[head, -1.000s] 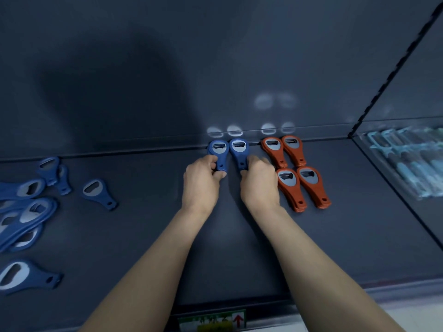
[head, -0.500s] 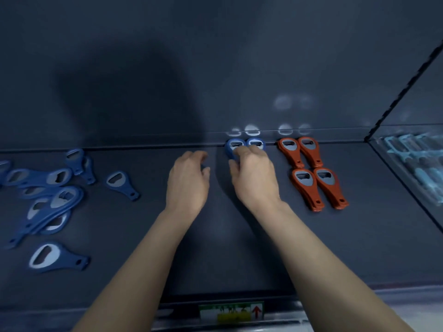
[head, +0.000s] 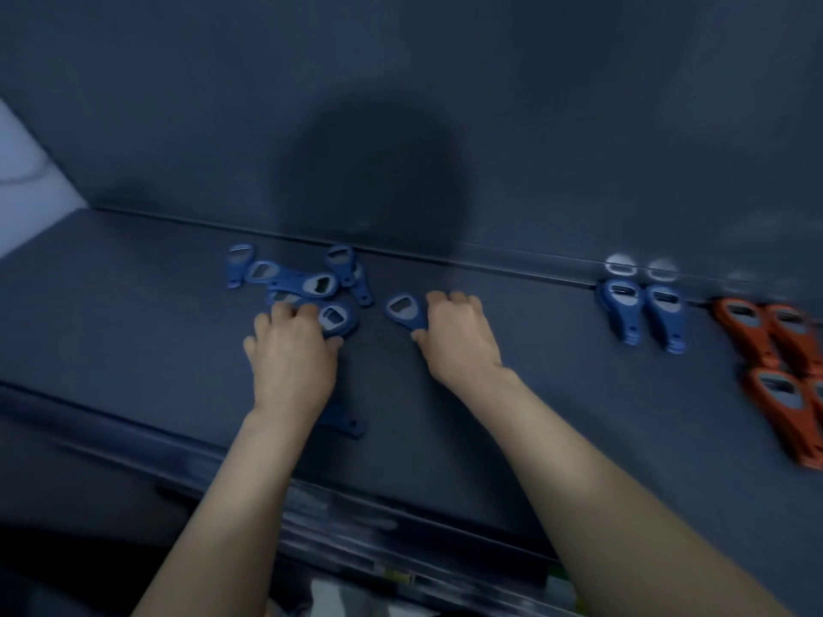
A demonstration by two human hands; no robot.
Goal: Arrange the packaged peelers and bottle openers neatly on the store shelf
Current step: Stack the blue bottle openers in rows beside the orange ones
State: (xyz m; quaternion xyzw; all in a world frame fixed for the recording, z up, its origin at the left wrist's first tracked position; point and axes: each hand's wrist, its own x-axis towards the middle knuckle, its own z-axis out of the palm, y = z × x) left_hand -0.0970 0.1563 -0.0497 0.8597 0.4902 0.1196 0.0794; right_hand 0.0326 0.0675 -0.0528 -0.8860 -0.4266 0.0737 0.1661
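– Well, your right hand (head: 458, 338) pinches one blue bottle opener (head: 402, 308) by its handle, on the shelf (head: 133, 331) just beside the loose blue pile (head: 289, 278).
– And your left hand (head: 291, 354) lies curled over that pile; whether it grips one, I cannot tell. Two blue openers (head: 623, 307) lie side by side, near the orange ones (head: 752, 338).
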